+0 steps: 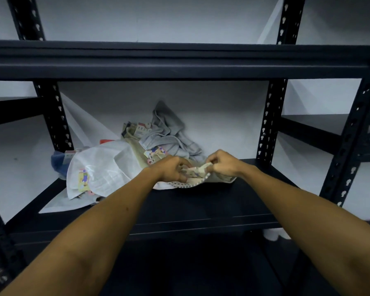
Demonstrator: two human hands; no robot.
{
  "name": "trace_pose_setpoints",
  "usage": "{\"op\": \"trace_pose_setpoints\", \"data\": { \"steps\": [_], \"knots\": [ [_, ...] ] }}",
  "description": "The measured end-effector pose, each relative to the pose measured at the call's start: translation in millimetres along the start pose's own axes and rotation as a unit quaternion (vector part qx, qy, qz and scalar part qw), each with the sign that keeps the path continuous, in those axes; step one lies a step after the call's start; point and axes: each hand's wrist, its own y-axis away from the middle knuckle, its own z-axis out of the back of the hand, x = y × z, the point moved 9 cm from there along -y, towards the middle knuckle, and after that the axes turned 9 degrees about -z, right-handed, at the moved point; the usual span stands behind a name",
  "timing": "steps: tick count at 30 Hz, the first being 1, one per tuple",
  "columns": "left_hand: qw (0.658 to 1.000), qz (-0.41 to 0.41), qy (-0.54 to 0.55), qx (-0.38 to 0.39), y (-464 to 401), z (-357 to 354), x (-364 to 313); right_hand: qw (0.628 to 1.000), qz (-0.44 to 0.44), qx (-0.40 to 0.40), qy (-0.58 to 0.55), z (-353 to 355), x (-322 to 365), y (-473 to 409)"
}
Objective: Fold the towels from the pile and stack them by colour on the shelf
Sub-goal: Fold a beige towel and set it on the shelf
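Both hands meet at the front of the pile. The left hand (173, 169) has its fingers curled down into a patterned beige towel (198, 174), and the right hand (222, 165) pinches a bunched fold of the same cloth between thumb and fingers. The two hands lie just beside each other, knuckles up, and both are closed on the fabric. This towel is pale beige with small printed motifs and a dotted edge band that shows along its near side. It is crumpled, so no clear long axis can be read; its visible edge runs roughly left to right along the shelf board (201, 201). Both forearms are bare and reach forward and upward from the bottom corners of the view, converging toward the middle of the shelf.

Behind the hands lies the rest of the pile. A grey towel (169, 133) is heaped at the back against the white wall (158, 97). A white towel (103, 165) with coloured printed patches spreads to the left, and one corner hangs toward the front edge. A blue towel (59, 163) peeks out at the far left, just beside the white one. The dark board sits in a black metal rack (269, 116) with slotted uprights, and a second dark board (179, 60) crosses above.
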Motion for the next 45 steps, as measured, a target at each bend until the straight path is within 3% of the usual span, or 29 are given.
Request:
{"op": "trace_pose_setpoints", "data": {
  "steps": [6,15,17,19,21,23,26,28,30,34,38,45],
  "knots": [
    [0.99,-0.005,0.078,-0.121,-10,51,-10,0.984,0.002,-0.033,-0.178,39,18,2],
    [0.937,0.012,0.24,-0.255,-5,110,-22,0.967,-0.017,-0.016,-0.252,68,26,3],
    [0.911,0.008,0.291,-0.292,-2,117,-23,0.969,-0.016,-0.009,-0.245,68,34,7],
    [0.861,0.015,0.359,-0.361,3,122,-18,0.968,-0.017,-0.029,-0.248,71,40,8],
    [0.796,0.026,0.431,-0.424,12,122,-10,0.946,-0.008,-0.062,-0.317,79,45,10],
    [0.768,0.034,0.494,-0.407,13,111,-7,0.913,0.001,-0.084,-0.399,84,49,11],
    [0.804,0.044,0.501,-0.318,11,89,-7,0.902,-0.001,-0.099,-0.42,89,51,14],
    [0.825,0.034,0.486,-0.287,7,85,-7,0.943,-0.005,-0.095,-0.319,90,53,16],
    [0.835,0.015,0.483,-0.265,4,84,-12,0.968,0.01,-0.053,-0.246,84,58,16],
    [0.838,-0.002,0.481,-0.257,2,87,-20,0.967,0.016,-0.039,-0.253,77,62,15],
    [0.852,0.016,0.457,-0.253,2,86,-11,0.916,0.023,-0.105,-0.387,87,51,12],
    [0.933,0.07,0.336,-0.109,22,65,17,0.837,-0.015,-0.163,-0.522,114,11,11]
  ]
}}
